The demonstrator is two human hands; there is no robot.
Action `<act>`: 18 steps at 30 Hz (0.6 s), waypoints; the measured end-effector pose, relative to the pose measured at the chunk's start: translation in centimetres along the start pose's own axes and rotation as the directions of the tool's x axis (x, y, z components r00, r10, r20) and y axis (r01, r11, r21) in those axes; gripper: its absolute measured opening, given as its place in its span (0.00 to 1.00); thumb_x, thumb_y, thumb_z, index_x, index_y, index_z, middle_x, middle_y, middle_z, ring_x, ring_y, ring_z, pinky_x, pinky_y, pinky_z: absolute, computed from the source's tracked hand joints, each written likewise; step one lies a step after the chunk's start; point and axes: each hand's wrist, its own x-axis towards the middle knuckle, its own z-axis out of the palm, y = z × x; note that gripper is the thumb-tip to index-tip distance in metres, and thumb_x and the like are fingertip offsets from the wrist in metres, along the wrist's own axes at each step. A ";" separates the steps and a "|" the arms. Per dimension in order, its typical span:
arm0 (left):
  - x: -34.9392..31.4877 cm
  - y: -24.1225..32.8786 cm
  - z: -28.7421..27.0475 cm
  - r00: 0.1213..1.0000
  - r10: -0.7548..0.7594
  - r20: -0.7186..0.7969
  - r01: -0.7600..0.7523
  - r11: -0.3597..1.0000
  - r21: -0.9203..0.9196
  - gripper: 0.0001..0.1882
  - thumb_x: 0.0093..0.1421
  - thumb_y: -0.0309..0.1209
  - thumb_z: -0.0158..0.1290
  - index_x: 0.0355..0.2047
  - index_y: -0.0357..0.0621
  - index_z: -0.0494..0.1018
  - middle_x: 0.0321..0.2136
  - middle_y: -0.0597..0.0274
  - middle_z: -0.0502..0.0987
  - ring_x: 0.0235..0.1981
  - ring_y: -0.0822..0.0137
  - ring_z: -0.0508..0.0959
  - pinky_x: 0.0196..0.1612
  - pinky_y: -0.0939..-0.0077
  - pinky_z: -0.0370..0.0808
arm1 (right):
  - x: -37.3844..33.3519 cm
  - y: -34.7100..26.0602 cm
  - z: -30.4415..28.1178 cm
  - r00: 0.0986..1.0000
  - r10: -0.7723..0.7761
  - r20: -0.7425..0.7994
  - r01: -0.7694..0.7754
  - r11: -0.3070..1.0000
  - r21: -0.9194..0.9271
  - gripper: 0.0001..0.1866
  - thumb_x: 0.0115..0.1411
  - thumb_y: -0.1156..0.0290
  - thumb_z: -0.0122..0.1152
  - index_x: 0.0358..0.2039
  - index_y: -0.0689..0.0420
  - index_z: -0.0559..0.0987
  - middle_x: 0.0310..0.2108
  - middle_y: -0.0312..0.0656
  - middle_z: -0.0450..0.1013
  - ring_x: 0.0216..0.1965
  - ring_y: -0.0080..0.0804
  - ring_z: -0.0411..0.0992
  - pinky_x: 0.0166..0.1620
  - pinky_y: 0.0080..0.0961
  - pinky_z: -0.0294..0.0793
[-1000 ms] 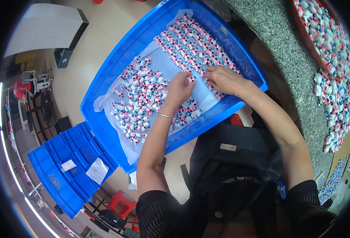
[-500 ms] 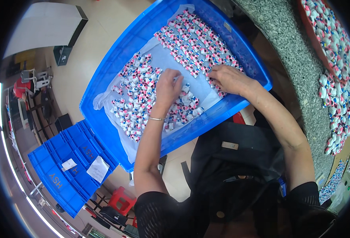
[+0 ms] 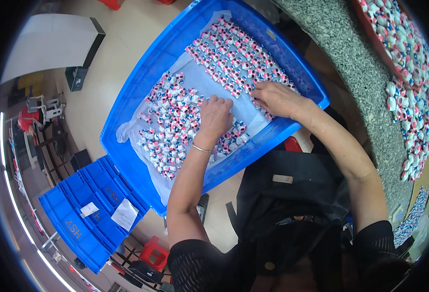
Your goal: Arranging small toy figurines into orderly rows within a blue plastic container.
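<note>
A blue plastic crate (image 3: pixel 132 86) lined with a white sheet (image 3: pixel 195 76) holds many small white, pink and blue figurines. On its far right side, figurines (image 3: pixel 237 54) stand close together in rows. A loose heap of the same figurines (image 3: pixel 168 127) covers the left part. My left hand (image 3: pixel 216 117), with a bracelet at the wrist, is over the right edge of the heap, fingers curled and their tips hidden. At the near end of the rows is my right hand (image 3: pixel 278 99). Its fingers are bent down together among the figurines; whatever they grip is hidden.
Along the right runs a speckled grey stone counter (image 3: pixel 343 58) with a heaped tray of figurines (image 3: pixel 399 44) and a loose spill of more (image 3: pixel 411 131). Stacked blue crates (image 3: pixel 85 214) stand at lower left. A red stool (image 3: pixel 153 253) is on the floor.
My left hand has moved a little to the right, toward the bare strip of sheet, and its fingers have turned forward. The right hand has shifted slightly left. The view has tilted a little.
</note>
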 end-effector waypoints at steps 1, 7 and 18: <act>-0.1 -0.2 0.1 1.000 0.002 0.003 -0.002 1.000 0.004 0.13 0.49 0.29 0.60 0.36 0.46 0.75 0.26 0.58 0.75 0.36 0.55 0.74 0.37 0.62 0.70 | 0.0 0.0 0.3 1.000 0.000 -0.004 0.000 1.000 0.004 0.13 0.57 0.73 0.60 0.43 0.61 0.80 0.40 0.48 0.74 0.45 0.47 0.73 0.49 0.38 0.73; 0.1 1.2 -1.4 0.963 -0.269 -0.027 0.207 0.799 -0.565 0.17 0.50 0.18 0.58 0.42 0.38 0.73 0.37 0.54 0.68 0.32 0.62 0.74 0.35 0.72 0.75 | -0.6 1.2 0.6 0.998 -0.013 -0.063 0.015 0.999 0.033 0.09 0.56 0.74 0.61 0.38 0.61 0.79 0.37 0.47 0.73 0.43 0.47 0.73 0.47 0.39 0.73; 0.0 3.0 2.5 0.977 -0.139 -0.165 0.031 0.847 -0.531 0.15 0.54 0.19 0.55 0.43 0.37 0.74 0.44 0.54 0.71 0.33 0.59 0.78 0.35 0.71 0.76 | -1.4 0.9 0.1 0.984 0.030 -0.176 -0.014 0.996 0.092 0.10 0.59 0.72 0.56 0.39 0.62 0.79 0.45 0.51 0.73 0.50 0.49 0.71 0.55 0.41 0.69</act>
